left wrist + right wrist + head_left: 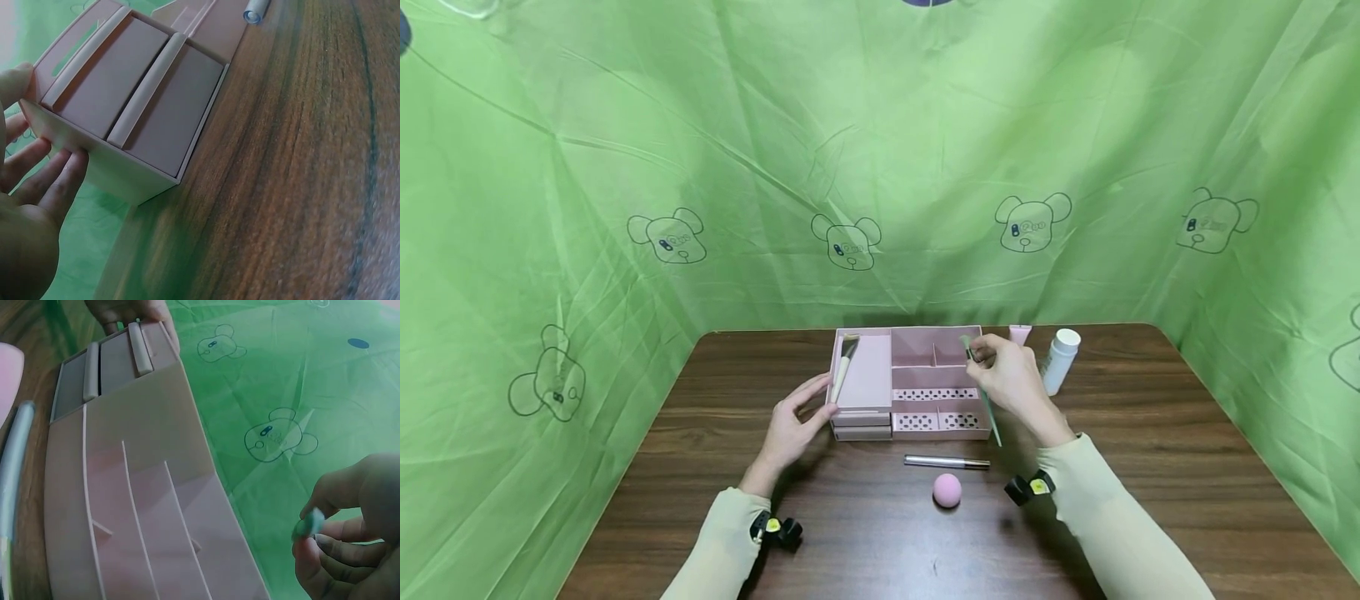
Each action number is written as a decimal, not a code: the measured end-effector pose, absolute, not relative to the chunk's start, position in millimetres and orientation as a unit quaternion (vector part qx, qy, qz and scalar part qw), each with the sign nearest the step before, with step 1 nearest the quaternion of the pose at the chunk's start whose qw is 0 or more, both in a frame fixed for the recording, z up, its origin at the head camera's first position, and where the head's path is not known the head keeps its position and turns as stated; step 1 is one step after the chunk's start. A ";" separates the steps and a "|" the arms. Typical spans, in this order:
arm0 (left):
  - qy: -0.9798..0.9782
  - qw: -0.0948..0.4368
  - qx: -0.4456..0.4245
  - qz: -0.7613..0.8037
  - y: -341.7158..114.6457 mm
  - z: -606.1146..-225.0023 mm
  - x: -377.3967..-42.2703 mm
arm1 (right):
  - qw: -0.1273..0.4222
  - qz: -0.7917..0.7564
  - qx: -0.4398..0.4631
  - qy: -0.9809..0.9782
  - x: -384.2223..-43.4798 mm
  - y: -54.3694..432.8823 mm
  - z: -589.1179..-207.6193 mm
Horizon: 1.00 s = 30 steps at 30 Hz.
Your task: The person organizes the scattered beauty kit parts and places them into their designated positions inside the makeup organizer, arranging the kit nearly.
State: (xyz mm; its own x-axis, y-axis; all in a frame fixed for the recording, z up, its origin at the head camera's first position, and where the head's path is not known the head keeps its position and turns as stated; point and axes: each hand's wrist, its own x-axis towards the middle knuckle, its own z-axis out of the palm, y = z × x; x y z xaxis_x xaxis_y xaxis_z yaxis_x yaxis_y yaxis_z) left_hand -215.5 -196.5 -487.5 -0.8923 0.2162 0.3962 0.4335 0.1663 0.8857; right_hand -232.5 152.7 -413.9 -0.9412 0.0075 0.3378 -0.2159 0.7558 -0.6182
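A pink desk organizer (868, 367) with drawers at its left front and open compartments on its right stands on the wooden table. My left hand (793, 429) touches the organizer's left side, with fairly straight fingers on the side wall and the thumb at the upper edge in the left wrist view. In my right hand (1009, 375) a green makeup brush (992, 421) is pinched, bristles up over the back right compartment and handle slanting toward the front. The handle's green end (309, 525) points at the right wrist camera. A pale-handled brush (842, 377) lies along the organizer's left top.
In front of the organizer lies a slim silver tube (946, 462), with a pink ball (947, 490) nearer the front. To the right stand a white bottle (1060, 362) and a small pink tube (1019, 334). Green cloth (925, 167) hangs around the table.
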 end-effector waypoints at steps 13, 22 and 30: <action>-0.759 0.088 -0.210 -0.610 -196.2 -487.9 -216.0 | 0.155 0.362 0.078 -0.916 -242.1 133.3 -403.0; -0.760 0.089 -0.217 -0.607 -195.7 -487.8 -217.3 | 0.171 0.361 0.088 -0.913 -246.4 121.9 -401.7; -0.758 0.085 -0.209 -0.613 -196.3 -486.6 -216.2 | 0.163 0.382 0.098 -0.904 -249.3 106.8 -397.9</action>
State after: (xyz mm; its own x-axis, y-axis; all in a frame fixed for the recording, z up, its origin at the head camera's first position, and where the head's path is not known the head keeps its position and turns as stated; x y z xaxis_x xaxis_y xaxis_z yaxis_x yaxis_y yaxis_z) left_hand -216.2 -196.3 -486.6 -0.8980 0.2128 0.3851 0.4211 0.1621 0.8924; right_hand -249.3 106.8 -397.9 -0.9279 -0.0529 0.3692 -0.3017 0.6884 -0.6596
